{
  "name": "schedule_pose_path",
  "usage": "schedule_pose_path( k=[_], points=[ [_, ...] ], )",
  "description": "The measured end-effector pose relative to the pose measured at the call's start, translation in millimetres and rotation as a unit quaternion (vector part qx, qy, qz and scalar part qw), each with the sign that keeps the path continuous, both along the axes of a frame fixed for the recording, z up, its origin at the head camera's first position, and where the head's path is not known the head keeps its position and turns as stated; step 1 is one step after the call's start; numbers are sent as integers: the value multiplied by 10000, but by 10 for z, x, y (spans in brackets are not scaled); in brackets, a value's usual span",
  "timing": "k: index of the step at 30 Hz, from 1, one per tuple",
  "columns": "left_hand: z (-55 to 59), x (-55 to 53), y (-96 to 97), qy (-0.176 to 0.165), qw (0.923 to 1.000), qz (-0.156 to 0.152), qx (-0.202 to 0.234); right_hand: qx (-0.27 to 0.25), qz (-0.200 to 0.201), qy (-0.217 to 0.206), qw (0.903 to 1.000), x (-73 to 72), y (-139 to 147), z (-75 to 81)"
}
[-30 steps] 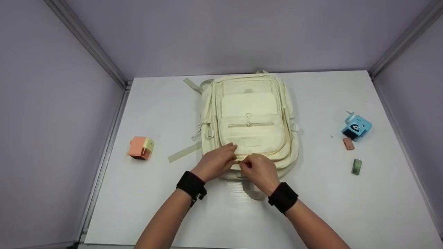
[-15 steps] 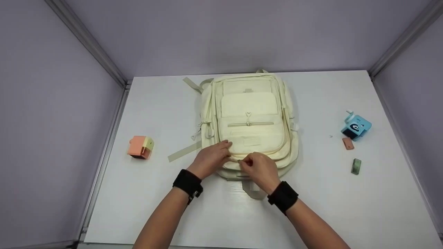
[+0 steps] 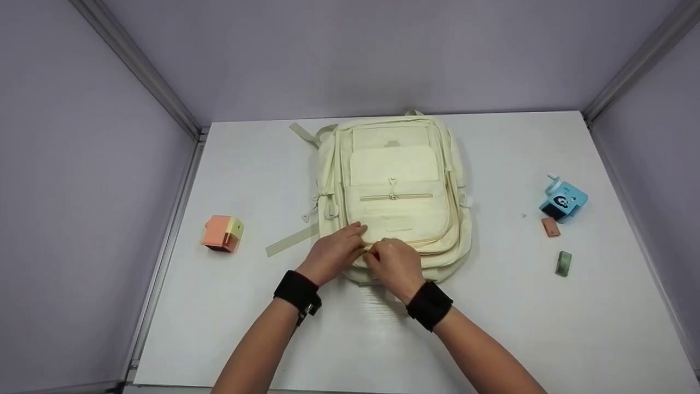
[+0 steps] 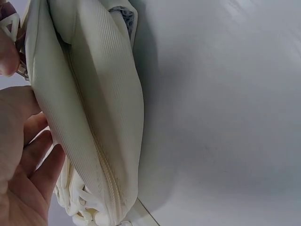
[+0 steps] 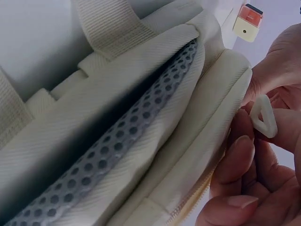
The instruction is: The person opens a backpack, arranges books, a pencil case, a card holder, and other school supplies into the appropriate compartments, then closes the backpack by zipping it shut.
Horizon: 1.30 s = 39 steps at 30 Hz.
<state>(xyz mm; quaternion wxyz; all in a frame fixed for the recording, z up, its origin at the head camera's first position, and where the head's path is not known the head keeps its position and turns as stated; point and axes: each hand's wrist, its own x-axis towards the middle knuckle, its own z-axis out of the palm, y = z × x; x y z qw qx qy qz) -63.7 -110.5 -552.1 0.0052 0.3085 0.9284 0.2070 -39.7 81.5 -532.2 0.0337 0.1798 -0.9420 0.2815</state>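
Observation:
A cream backpack [image 3: 394, 164] lies on its back on the white table, its bottom towards me. At its lower front edge my left hand [image 3: 333, 251] grips the fabric beside a zip; in the left wrist view its fingers [image 4: 40, 155] bend behind the bag's edge. Right beside it, my right hand [image 3: 396, 268] pinches a zip pull, curled over the same edge. The pull's pale triangular ring [image 5: 265, 117] pokes out between the fingers in the right wrist view. The slider itself is mostly hidden by the hands.
An orange-and-yellow pencil sharpener [image 3: 221, 233] stands to the left. On the right are a blue sharpener [image 3: 566, 201] with a crank, a reddish-brown block [image 3: 550, 227] and a green block [image 3: 563, 264]. Straps [image 3: 292, 241] stick out from the backpack. Partition walls surround the table's back and sides.
My right hand has slid left along the lower zip, up close to the left hand. The left hand shifted slightly left at first, then stayed put. The backpack keeps its place.

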Motion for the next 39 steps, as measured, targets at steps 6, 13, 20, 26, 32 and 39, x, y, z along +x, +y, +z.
schedule_pose_path(
  k=[6,13,20,26,32,39],
  points=[
    [26,79,23,-284,9993,88,234,-67,-99,-157,9998,-26,33,-10],
    [-8,153,123,671,9960,347,482,-267,-42,-250,9993,-57,67,-6],
    [2,228,146,448,9925,848,764,-649,191,-17,9977,-71,155,-5],
    [-7,289,93,205,9869,1218,1037,28,820,812,9933,-114,265,-58],
    [-8,322,95,126,9860,1317,1016,401,1144,839,9891,-92,248,-146],
    [2,332,92,-159,9868,1374,846,578,1066,1279,9844,-63,215,-203]
  ],
)
